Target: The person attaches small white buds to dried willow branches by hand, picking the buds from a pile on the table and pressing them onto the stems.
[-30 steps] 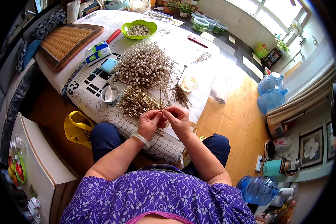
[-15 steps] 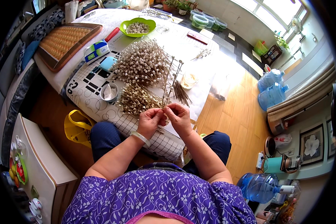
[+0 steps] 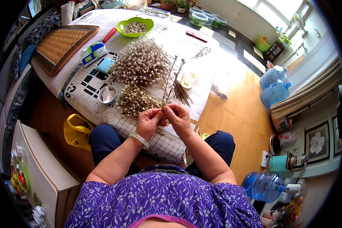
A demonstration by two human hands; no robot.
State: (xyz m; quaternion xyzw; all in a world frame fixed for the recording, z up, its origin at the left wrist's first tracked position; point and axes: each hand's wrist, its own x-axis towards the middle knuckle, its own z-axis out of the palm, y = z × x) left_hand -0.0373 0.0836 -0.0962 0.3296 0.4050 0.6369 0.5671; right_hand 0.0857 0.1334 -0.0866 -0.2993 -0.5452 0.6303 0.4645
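Above the table's near edge, my left hand (image 3: 149, 122) and my right hand (image 3: 178, 118) meet with thumbs and fingertips pinched. Between them they hold the lower ends of a few thin brown stems (image 3: 168, 84), which stand upright and have small dark buds at the tips. What lies right between the fingertips is hidden. Just beyond my left hand is a pile of thin stems with small pale-gold tips (image 3: 135, 100). A larger heap of white-budded stems (image 3: 140, 60) lies behind it. To the right are a bundle of bare brown sticks (image 3: 183, 93) and a tub of cream-coloured stuff (image 3: 189, 79).
A small cup with white tissue (image 3: 108, 94) stands left of the piles, near a light-blue case (image 3: 105, 65) and a tissue pack (image 3: 94, 52). Farther back are a green bowl of white beads (image 3: 152, 25) and a red phone-like object (image 3: 197, 36). A yellow bag (image 3: 74, 133) hangs below left.
The view has shifted slightly, moving the table things a little left. The stems in my fingers now stand closer together. Both hands keep their pinch.
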